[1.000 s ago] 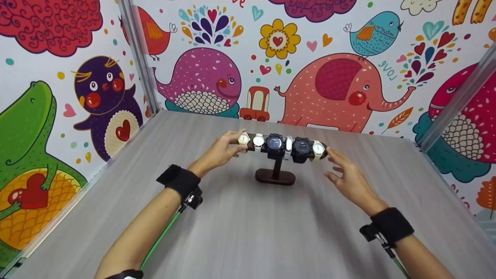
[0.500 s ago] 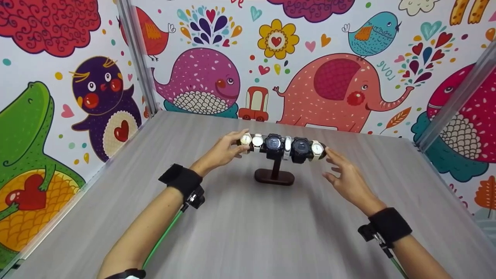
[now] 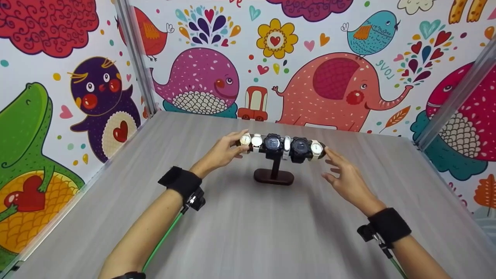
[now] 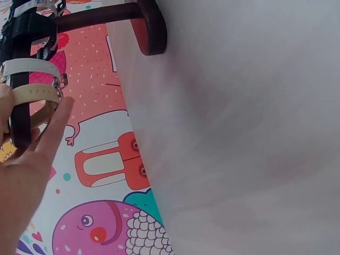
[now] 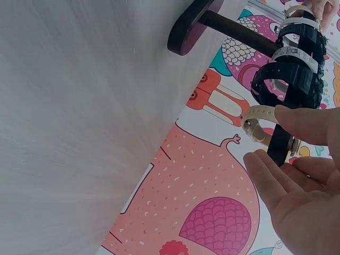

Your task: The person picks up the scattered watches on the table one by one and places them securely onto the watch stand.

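Six-inch-wide or so, a dark T-bar watch stand [image 3: 274,176] stands upright on the table, with several wristwatches around its bar. My left hand [image 3: 221,153] pinches the leftmost cream watch [image 3: 245,139] between thumb and fingers; its cream strap [image 4: 36,94] shows in the left wrist view. Beside it sits a white-faced watch [image 3: 256,140]. Further along come a black watch [image 3: 272,143], a white one [image 3: 286,144] and another black one [image 3: 300,146]. My right hand [image 3: 350,178] has relaxed fingers at the bar's right end, near the cream-strapped watch [image 3: 316,147].
The grey wood-grain table [image 3: 248,232] runs back to cartoon-printed walls [image 3: 255,58] on the left, rear and right. Metal posts [image 3: 135,58] stand at the corners. Black wrist straps [image 3: 181,181] with small cameras and green cables are on both arms.
The leftmost watch has slid slightly right along the bar with my left hand, closer to the white-faced watch. My right hand stays at the bar's end. The head view shifted slightly.
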{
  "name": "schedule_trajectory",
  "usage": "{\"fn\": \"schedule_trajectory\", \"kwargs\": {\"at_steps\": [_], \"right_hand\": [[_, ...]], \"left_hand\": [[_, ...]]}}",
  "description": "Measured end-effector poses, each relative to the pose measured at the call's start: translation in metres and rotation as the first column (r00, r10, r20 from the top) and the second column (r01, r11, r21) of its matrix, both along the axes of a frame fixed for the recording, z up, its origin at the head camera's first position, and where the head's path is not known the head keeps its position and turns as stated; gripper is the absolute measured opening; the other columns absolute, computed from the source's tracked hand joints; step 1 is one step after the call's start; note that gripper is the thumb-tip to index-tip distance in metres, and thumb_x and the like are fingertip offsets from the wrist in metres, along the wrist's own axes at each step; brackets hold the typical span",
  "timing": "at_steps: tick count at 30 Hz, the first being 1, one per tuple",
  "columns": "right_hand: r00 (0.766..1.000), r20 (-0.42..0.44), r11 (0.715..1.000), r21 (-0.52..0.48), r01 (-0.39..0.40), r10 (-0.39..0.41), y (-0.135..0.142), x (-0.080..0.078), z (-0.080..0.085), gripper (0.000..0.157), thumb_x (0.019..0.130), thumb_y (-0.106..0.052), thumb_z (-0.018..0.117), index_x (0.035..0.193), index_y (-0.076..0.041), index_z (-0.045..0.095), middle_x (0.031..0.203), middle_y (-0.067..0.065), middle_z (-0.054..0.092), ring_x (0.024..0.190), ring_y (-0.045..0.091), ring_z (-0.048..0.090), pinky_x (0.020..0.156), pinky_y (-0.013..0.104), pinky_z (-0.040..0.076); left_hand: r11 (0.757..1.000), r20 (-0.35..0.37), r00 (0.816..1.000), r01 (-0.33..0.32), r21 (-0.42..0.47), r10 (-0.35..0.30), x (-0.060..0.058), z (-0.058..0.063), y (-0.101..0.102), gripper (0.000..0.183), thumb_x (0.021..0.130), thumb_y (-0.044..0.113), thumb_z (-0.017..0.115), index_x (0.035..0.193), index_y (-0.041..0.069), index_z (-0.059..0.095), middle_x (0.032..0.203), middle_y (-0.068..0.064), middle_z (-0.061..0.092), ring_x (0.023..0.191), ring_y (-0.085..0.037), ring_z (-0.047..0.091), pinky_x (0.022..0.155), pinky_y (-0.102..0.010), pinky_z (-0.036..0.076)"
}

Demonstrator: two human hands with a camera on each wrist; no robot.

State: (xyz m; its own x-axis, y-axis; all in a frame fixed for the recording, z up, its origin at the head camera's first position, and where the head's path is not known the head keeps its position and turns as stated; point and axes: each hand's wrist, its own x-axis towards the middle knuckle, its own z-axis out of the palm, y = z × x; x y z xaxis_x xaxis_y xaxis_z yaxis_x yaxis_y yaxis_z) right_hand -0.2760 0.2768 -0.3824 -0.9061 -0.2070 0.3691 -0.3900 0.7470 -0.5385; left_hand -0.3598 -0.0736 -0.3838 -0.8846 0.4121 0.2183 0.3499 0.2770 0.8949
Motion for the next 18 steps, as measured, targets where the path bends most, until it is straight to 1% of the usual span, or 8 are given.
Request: {"fn": "schedule_trajectory", "kwargs": {"at_steps": [4, 7, 9, 12, 15, 18], "right_hand": [[1.0, 0.014, 1.0, -0.003, 0.001, -0.001, 0.0, 0.002, 0.0, 0.075, 0.085, 0.01, 0.071, 0.152, 0.0, 0.039, 0.153, 0.027, 0.043, 0.127, 0.044, 0.058, 0.099, 0.053, 0.054], [1.0, 0.023, 1.0, -0.004, 0.0, 0.0, 0.001, 0.002, 0.0, 0.075, 0.085, 0.009, 0.071, 0.152, 0.0, 0.038, 0.153, 0.027, 0.042, 0.127, 0.044, 0.058, 0.098, 0.053, 0.054], [1.0, 0.03, 1.0, 0.003, -0.004, 0.004, 0.001, 0.002, 0.002, 0.075, 0.087, 0.008, 0.07, 0.153, 0.0, 0.037, 0.154, 0.027, 0.042, 0.127, 0.044, 0.057, 0.099, 0.054, 0.054], [0.999, 0.05, 1.0, 0.025, -0.014, 0.013, 0.003, 0.0, 0.005, 0.074, 0.089, 0.007, 0.069, 0.154, -0.001, 0.036, 0.155, 0.026, 0.04, 0.129, 0.045, 0.056, 0.1, 0.055, 0.053], [0.996, 0.086, 0.998, 0.052, -0.023, 0.019, 0.005, -0.001, 0.011, 0.071, 0.09, 0.004, 0.068, 0.154, -0.002, 0.036, 0.156, 0.027, 0.039, 0.132, 0.047, 0.052, 0.101, 0.058, 0.051], [0.991, 0.135, 0.995, 0.095, -0.01, -0.003, 0.008, -0.004, 0.021, 0.066, 0.093, -0.002, 0.066, 0.153, -0.001, 0.038, 0.155, 0.029, 0.039, 0.131, 0.051, 0.05, 0.103, 0.062, 0.048]], "left_hand": [[1.0, 0.004, 1.0, -0.002, 0.008, 0.002, 0.001, -0.001, 0.0, 0.059, 0.1, 0.007, 0.058, 0.155, 0.009, 0.036, 0.152, -0.022, 0.041, 0.111, -0.028, 0.066, 0.092, -0.037, 0.061], [1.0, 0.001, 1.0, -0.004, 0.001, 0.004, 0.001, -0.001, 0.001, 0.06, 0.1, 0.006, 0.058, 0.155, 0.008, 0.035, 0.153, -0.022, 0.04, 0.112, -0.029, 0.066, 0.091, -0.035, 0.061], [1.0, -0.004, 1.0, -0.011, -0.01, 0.011, 0.0, 0.001, 0.002, 0.061, 0.1, 0.007, 0.058, 0.155, 0.008, 0.034, 0.154, -0.023, 0.039, 0.117, -0.031, 0.064, 0.093, -0.034, 0.06], [0.997, -0.035, 0.999, -0.031, -0.065, 0.029, -0.001, 0.005, 0.001, 0.063, 0.1, 0.013, 0.059, 0.156, 0.007, 0.031, 0.156, -0.024, 0.037, 0.131, -0.035, 0.056, 0.102, -0.036, 0.055], [0.99, -0.043, 0.997, -0.062, -0.13, 0.057, -0.001, 0.014, -0.003, 0.063, 0.103, 0.026, 0.055, 0.157, 0.011, 0.026, 0.158, -0.023, 0.035, 0.141, -0.035, 0.047, 0.113, -0.042, 0.047], [0.979, -0.04, 0.995, -0.095, -0.181, 0.089, -0.001, 0.03, -0.006, 0.06, 0.106, 0.039, 0.047, 0.157, 0.014, 0.029, 0.161, -0.019, 0.033, 0.146, -0.034, 0.04, 0.12, -0.046, 0.037]]}}
